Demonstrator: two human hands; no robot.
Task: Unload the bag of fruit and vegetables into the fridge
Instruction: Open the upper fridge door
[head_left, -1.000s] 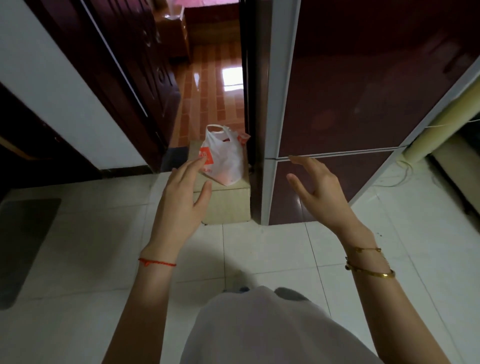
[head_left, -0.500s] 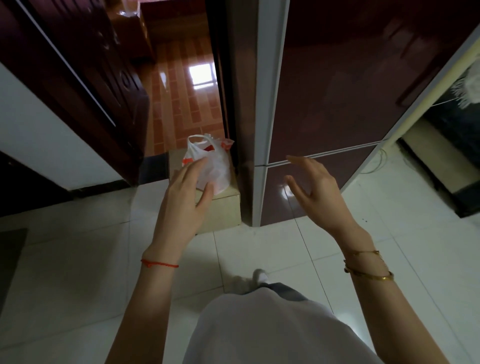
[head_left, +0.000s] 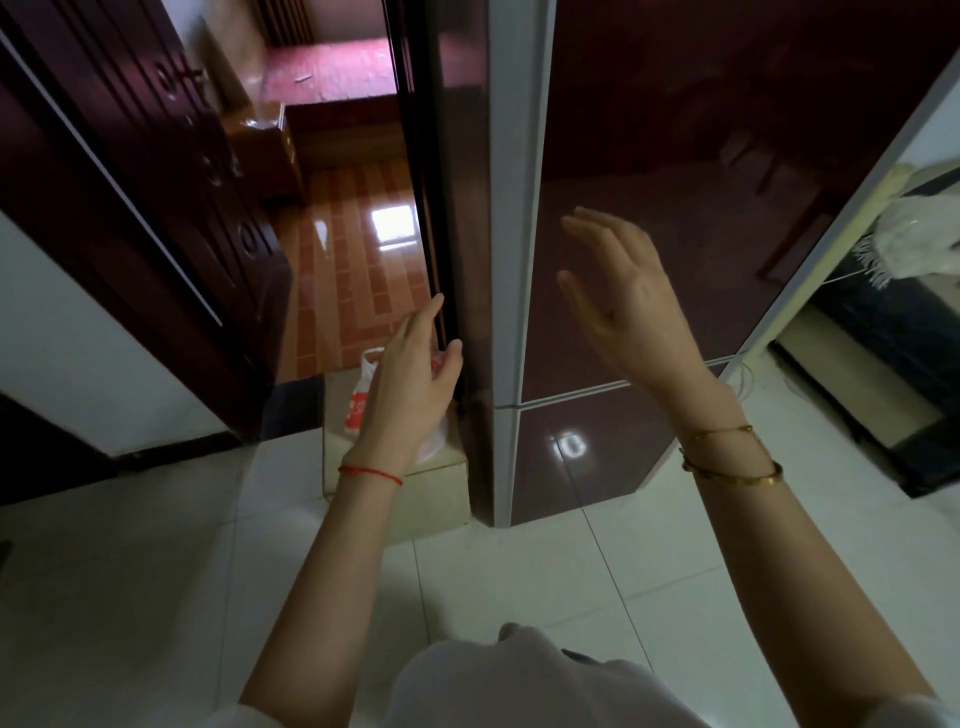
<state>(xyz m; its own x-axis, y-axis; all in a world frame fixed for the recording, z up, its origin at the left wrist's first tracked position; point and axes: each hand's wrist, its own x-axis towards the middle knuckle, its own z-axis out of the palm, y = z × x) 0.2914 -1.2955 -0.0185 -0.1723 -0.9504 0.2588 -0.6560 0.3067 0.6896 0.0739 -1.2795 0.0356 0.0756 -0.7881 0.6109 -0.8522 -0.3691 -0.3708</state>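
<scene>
Bag (head_left: 358, 400): white plastic, red print, on a box (head_left: 431, 493) left of the closed fridge (head_left: 675, 260). Left hand (head_left: 410, 374) and right hand (head_left: 618, 306): empty, fingers straight, now raised higher before the fridge.

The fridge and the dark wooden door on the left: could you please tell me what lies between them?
In the head view, between the fridge and the wooden door stands a beige box carrying the white plastic bag; the left hand partly hides the bag.

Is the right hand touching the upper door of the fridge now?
Cannot tell. In the head view the right hand is open in front of the upper fridge door, but neither contact nor a gap shows plainly.
</scene>
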